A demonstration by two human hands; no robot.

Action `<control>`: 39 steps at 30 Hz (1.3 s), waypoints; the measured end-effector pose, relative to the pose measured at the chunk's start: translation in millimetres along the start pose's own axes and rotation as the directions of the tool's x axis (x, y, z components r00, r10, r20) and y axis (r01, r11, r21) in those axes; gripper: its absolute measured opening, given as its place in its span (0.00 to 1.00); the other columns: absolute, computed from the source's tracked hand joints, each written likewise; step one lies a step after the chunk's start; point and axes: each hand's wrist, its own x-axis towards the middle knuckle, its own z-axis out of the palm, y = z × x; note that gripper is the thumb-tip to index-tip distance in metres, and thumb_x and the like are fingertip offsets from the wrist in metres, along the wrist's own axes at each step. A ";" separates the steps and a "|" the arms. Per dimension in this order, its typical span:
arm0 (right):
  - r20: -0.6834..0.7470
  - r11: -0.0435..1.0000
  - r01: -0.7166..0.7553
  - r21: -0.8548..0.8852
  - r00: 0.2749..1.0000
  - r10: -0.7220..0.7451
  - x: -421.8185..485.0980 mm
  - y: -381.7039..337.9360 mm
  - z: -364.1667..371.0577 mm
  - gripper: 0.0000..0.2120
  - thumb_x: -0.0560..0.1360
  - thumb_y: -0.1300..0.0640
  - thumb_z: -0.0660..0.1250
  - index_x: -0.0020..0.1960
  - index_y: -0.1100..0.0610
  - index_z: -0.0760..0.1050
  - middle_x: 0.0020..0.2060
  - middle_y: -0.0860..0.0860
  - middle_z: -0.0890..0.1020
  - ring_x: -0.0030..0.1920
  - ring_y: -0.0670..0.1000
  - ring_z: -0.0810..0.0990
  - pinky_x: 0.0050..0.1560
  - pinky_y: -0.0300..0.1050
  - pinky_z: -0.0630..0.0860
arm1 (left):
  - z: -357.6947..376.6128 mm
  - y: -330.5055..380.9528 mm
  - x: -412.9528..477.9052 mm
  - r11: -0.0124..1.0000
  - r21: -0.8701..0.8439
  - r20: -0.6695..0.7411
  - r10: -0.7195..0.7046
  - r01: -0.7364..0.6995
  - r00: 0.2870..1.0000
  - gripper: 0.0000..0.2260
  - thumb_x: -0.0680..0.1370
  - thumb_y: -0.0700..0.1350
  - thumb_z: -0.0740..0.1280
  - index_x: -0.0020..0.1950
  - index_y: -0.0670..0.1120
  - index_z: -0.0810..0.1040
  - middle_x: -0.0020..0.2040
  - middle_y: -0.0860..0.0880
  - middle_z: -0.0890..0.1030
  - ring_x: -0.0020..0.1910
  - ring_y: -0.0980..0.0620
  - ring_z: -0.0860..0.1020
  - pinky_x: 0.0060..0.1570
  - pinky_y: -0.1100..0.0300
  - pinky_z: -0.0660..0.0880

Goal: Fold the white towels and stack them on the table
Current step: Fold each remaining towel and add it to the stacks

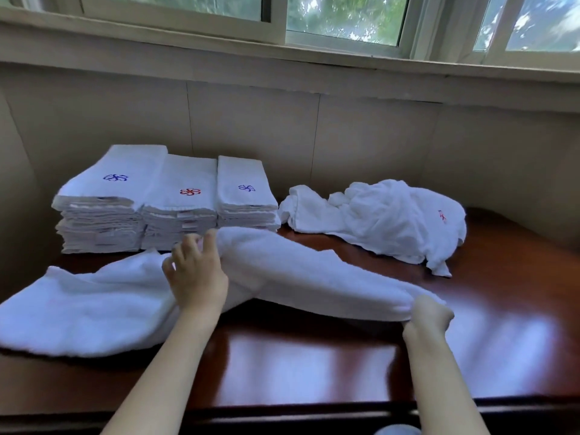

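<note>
A long white towel (103, 306) lies across the dark wooden table (314, 365), its right part lifted off the surface. My left hand (196, 271) rests on the towel's middle with fingers spread. My right hand (428, 315) grips the towel's right end and holds it raised above the table. Behind my left hand stand three stacks of folded white towels: the left stack (103, 199) with a blue emblem, the middle stack (183, 202) with a red one, the right stack (244, 193) with a blue one.
A heap of unfolded white towels (386, 218) lies at the back right of the table. A beige wall (345, 136) and a window sill rise right behind the table. The table's front edge (298, 409) runs along the bottom.
</note>
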 end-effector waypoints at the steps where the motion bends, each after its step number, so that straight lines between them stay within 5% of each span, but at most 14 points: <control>1: -0.032 0.995 0.031 -0.097 0.999 -0.034 1.8 -0.2 -3.3 0.20 0.77 0.69 0.53 0.68 0.64 0.62 0.68 0.62 0.69 0.57 0.59 0.74 0.58 0.50 0.70 | 2.8 -2.5 -1.4 0.995 0.092 0.140 -0.041 0.029 0.989 0.21 0.72 0.38 0.68 0.65 0.46 0.73 0.59 0.41 0.73 0.58 0.39 0.70 0.56 0.45 0.67; 4: 0.018 0.872 0.172 -0.458 0.983 -0.184 -1.2 -0.5 -10.2 0.23 0.75 0.68 0.56 0.69 0.60 0.57 0.66 0.66 0.65 0.55 0.63 0.71 0.59 0.55 0.68 | 11.3 -5.0 -7.8 0.961 0.273 0.422 -0.069 -0.054 0.904 0.19 0.75 0.45 0.66 0.65 0.51 0.68 0.62 0.45 0.70 0.63 0.43 0.68 0.60 0.48 0.66; 7: 0.179 0.476 0.404 -0.781 0.875 -0.450 -7.3 5.2 -7.2 0.25 0.70 0.69 0.61 0.66 0.56 0.69 0.69 0.64 0.61 0.64 0.66 0.63 0.64 0.59 0.63 | 13.1 -2.1 -3.1 0.941 0.261 0.519 0.050 -0.214 0.853 0.14 0.77 0.42 0.59 0.62 0.51 0.71 0.59 0.47 0.73 0.61 0.45 0.70 0.57 0.52 0.68; 9: 0.378 0.236 0.587 -0.774 0.728 -0.572 -12.2 7.0 1.7 0.22 0.68 0.69 0.64 0.60 0.56 0.77 0.69 0.60 0.65 0.68 0.62 0.62 0.67 0.54 0.59 | 11.0 2.0 1.5 0.944 0.197 0.601 0.098 -0.266 0.793 0.13 0.78 0.43 0.56 0.60 0.51 0.74 0.59 0.49 0.76 0.59 0.46 0.74 0.54 0.54 0.70; 11: 0.624 0.127 0.737 -0.664 0.639 -0.450 -16.3 11.1 12.4 0.19 0.71 0.68 0.62 0.60 0.57 0.77 0.66 0.57 0.72 0.67 0.58 0.67 0.66 0.47 0.62 | 7.4 6.5 2.9 0.966 0.148 0.685 0.055 -0.213 0.726 0.11 0.79 0.42 0.58 0.56 0.49 0.77 0.57 0.48 0.79 0.57 0.46 0.77 0.53 0.55 0.73; 13: 0.791 0.071 0.807 -0.586 0.589 -0.164 -22.9 20.8 20.1 0.16 0.78 0.62 0.57 0.63 0.56 0.75 0.63 0.55 0.74 0.64 0.57 0.70 0.64 0.45 0.66 | 2.4 6.4 1.9 0.978 0.151 0.723 -0.012 -0.141 0.691 0.09 0.77 0.39 0.59 0.45 0.48 0.78 0.51 0.48 0.81 0.52 0.46 0.79 0.48 0.56 0.74; 16: 0.826 -0.051 0.826 -0.562 0.556 -0.093 -30.9 24.8 25.4 0.12 0.80 0.56 0.54 0.47 0.55 0.76 0.53 0.55 0.77 0.56 0.58 0.74 0.51 0.46 0.71 | -4.5 1.2 3.0 0.972 0.159 0.732 0.000 -0.171 0.681 0.10 0.73 0.36 0.58 0.41 0.47 0.76 0.39 0.50 0.77 0.39 0.47 0.75 0.38 0.59 0.69; 19: 0.752 -0.030 0.758 -0.651 0.640 -0.159 -30.4 18.8 22.6 0.17 0.80 0.54 0.55 0.33 0.55 0.68 0.44 0.56 0.81 0.48 0.57 0.77 0.42 0.44 0.69 | -9.0 -0.9 6.0 0.991 0.099 0.688 -0.007 -0.085 0.725 0.10 0.71 0.33 0.58 0.35 0.45 0.75 0.34 0.49 0.73 0.36 0.46 0.71 0.38 0.59 0.70; 23: 0.603 0.068 0.634 -0.771 0.760 -0.244 -24.3 14.2 26.2 0.08 0.79 0.55 0.58 0.52 0.57 0.73 0.52 0.56 0.80 0.54 0.57 0.77 0.46 0.45 0.69 | -9.4 -0.2 11.3 0.997 -0.032 0.656 -0.032 0.071 0.754 0.09 0.77 0.49 0.59 0.44 0.53 0.79 0.46 0.53 0.79 0.46 0.49 0.77 0.44 0.59 0.73; 27: 0.504 0.030 0.523 -0.852 0.834 -0.223 -10.6 9.9 32.5 0.23 0.76 0.43 0.64 0.63 0.57 0.68 0.62 0.56 0.73 0.64 0.59 0.69 0.60 0.49 0.67 | 0.7 6.9 4.0 0.994 -0.105 0.736 0.065 0.019 0.674 0.19 0.74 0.64 0.64 0.60 0.56 0.76 0.54 0.56 0.78 0.52 0.54 0.76 0.52 0.61 0.71; 31: 0.547 0.290 0.564 -0.773 0.824 -0.147 -9.2 9.2 37.0 0.07 0.73 0.54 0.66 0.43 0.57 0.71 0.44 0.53 0.77 0.48 0.57 0.76 0.49 0.45 0.70 | 9.0 27.9 -10.0 0.922 -0.372 0.738 0.363 -0.106 0.568 0.27 0.74 0.54 0.69 0.71 0.55 0.66 0.62 0.53 0.76 0.54 0.56 0.74 0.55 0.64 0.70; 33: 0.594 0.294 0.675 -0.677 0.737 -0.324 -19.3 5.4 41.4 0.06 0.71 0.64 0.65 0.47 0.58 0.74 0.45 0.52 0.74 0.47 0.57 0.75 0.46 0.45 0.67 | 13.8 40.5 -17.5 0.896 -0.416 0.720 0.429 -0.156 0.545 0.34 0.73 0.50 0.70 0.76 0.56 0.57 0.62 0.51 0.74 0.57 0.53 0.74 0.58 0.60 0.71; 36: 0.677 0.230 0.901 -0.367 0.428 -0.598 -48.1 -1.6 45.7 0.17 0.61 0.75 0.58 0.44 0.60 0.75 0.43 0.54 0.76 0.45 0.58 0.73 0.43 0.46 0.62 | 18.4 57.3 -27.6 0.860 -0.507 0.642 0.420 -0.055 0.642 0.48 0.71 0.45 0.72 0.75 0.66 0.39 0.60 0.52 0.65 0.56 0.49 0.74 0.56 0.55 0.73; 39: 0.819 0.126 0.989 -0.083 0.140 -0.557 -76.7 3.4 44.5 0.15 0.60 0.71 0.57 0.42 0.59 0.75 0.39 0.52 0.75 0.39 0.54 0.69 0.40 0.46 0.62 | 17.9 69.3 -24.3 0.727 -0.677 0.363 0.465 -0.115 0.807 0.46 0.69 0.40 0.72 0.70 0.71 0.45 0.63 0.55 0.56 0.60 0.54 0.67 0.59 0.65 0.67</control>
